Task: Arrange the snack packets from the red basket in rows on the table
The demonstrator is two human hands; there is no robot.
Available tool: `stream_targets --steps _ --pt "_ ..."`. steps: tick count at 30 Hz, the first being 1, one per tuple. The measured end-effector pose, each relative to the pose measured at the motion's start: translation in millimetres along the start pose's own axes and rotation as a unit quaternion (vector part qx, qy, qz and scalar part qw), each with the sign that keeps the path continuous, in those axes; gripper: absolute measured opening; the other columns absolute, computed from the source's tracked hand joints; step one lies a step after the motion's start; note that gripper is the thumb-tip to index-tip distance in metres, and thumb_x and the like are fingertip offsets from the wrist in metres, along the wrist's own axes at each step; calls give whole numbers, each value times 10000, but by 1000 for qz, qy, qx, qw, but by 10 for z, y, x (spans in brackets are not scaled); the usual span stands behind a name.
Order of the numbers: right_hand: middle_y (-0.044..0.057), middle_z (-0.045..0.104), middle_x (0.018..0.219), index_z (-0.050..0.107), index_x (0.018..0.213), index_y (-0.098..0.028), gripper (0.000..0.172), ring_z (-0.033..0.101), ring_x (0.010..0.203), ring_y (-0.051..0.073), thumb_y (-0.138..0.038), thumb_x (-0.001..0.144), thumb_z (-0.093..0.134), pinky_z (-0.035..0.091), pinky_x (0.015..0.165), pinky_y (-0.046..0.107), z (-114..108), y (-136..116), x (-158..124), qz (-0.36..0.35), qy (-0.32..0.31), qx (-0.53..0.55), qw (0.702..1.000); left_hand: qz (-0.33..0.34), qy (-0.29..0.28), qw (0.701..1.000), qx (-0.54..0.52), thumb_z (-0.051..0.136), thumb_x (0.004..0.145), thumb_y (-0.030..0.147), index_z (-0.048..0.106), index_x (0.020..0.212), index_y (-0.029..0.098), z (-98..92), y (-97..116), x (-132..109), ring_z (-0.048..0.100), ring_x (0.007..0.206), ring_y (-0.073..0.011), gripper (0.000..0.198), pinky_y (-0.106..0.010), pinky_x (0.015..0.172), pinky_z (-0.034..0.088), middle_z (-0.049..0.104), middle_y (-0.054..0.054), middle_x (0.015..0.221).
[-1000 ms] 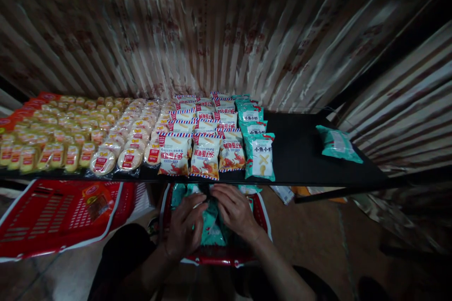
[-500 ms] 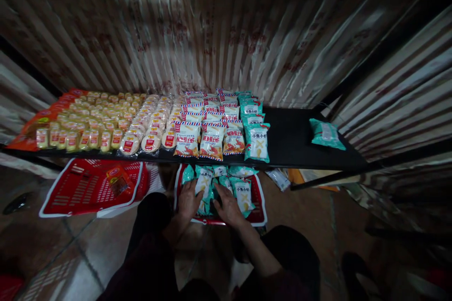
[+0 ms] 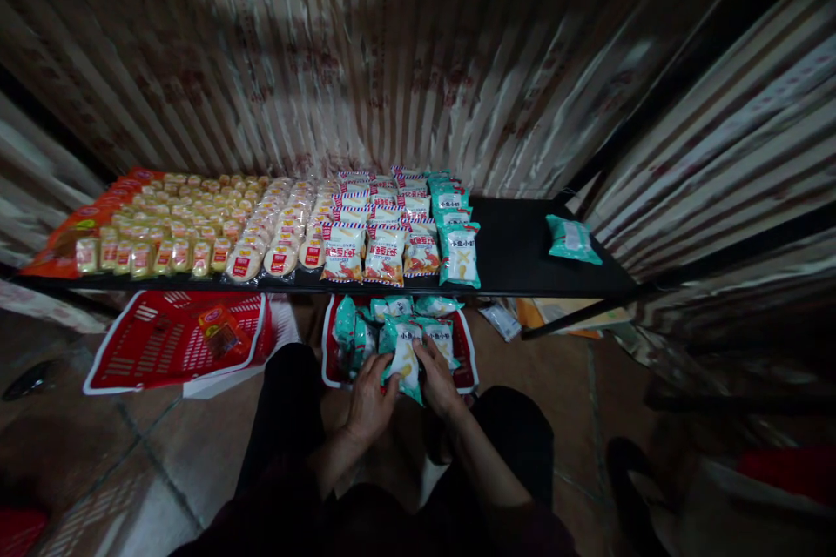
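A teal-and-white snack bag (image 3: 406, 357) is held between my two hands, above the near part of a red basket (image 3: 465, 377). My left hand (image 3: 374, 399) is closed on its left edge, the thumb lying over the front. On the other side my right hand (image 3: 437, 376) grips the right edge. Several more teal snack bags (image 3: 439, 336) lie in the basket behind and beside the held one. Right above, at the front of the black shelf (image 3: 506, 257), a row of matching teal bags (image 3: 460, 254) runs backward.
White-and-orange snack bags (image 3: 384, 254), round wrapped crackers (image 3: 245, 261) and small wrapped cakes (image 3: 140, 259) fill the shelf's left part. One teal bag (image 3: 575, 239) lies near its right end. Another red basket (image 3: 140, 348) stands at left, with an orange packet (image 3: 224, 331) inside.
Both hands have lifted a teal snack bag from among the others and drawn it toward me. The camera view has shifted slightly.
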State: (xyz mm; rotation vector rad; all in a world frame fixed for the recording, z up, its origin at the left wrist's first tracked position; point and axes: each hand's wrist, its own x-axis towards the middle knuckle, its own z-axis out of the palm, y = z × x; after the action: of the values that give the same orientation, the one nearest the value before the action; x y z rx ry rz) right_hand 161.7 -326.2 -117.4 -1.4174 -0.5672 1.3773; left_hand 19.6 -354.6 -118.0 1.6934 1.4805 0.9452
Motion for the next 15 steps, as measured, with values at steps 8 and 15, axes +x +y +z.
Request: stream_targets --steps 8,15 --pt "47 702 1081 489 1301 -246 813 677 924 214 -394 574 823 553 790 325 120 -67 13 -9 26 98 995 -129 -7 984 -124 544 823 377 587 1153 171 -158 116 262 576 1121 -234 391 -392 983 446 624 -114 1184" --pt "46 722 1015 542 1237 -233 716 691 829 218 -436 601 799 562 749 344 204 -278 -48 -59 -58 67 994 -159 -5 958 -239 654 755 456 628 1061 182 -94 88 554 641 989 -240 411 -378 890 494 689 -96 1070"
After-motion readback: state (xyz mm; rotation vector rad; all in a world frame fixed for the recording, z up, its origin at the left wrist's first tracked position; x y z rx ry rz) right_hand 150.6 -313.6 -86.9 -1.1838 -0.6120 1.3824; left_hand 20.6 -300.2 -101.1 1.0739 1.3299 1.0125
